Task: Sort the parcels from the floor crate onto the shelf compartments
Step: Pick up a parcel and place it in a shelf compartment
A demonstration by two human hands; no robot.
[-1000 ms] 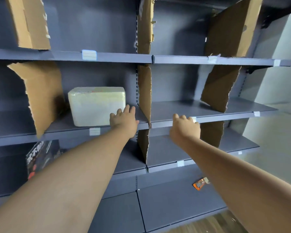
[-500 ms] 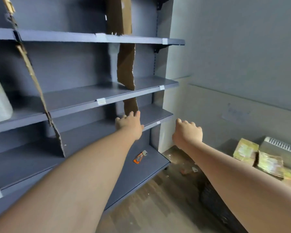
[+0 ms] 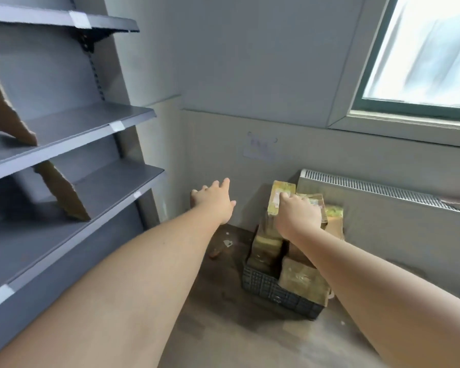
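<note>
Left hand (image 3: 214, 201): extended in open air, palm down, fingers straight and spread, touching nothing. Right hand (image 3: 298, 217): back toward the camera, fingers bent forward over the top of the upright parcel (image 3: 280, 191); whether they grip it or only hover in front cannot be told. The parcels (image 3: 302, 281) are blocky brown cartons wrapped in glossy yellowish tape, some with pale labels, heaped above the rim of the floor crate (image 3: 266, 285), a black plastic box with lattice walls. The crate stands on a dull brown floor (image 3: 250, 338), just in front of a pale, flat-fronted radiator (image 3: 377, 208) with a slotted top grille. To the left, well apart from the crate, rises the shelf (image 3: 91, 123): smooth grey metal boards with small white edge labels (image 3: 116, 126), parted by torn, ragged-edged cardboard dividers (image 3: 8, 112). A green-framed window (image 3: 422, 62) sits upper right.
</note>
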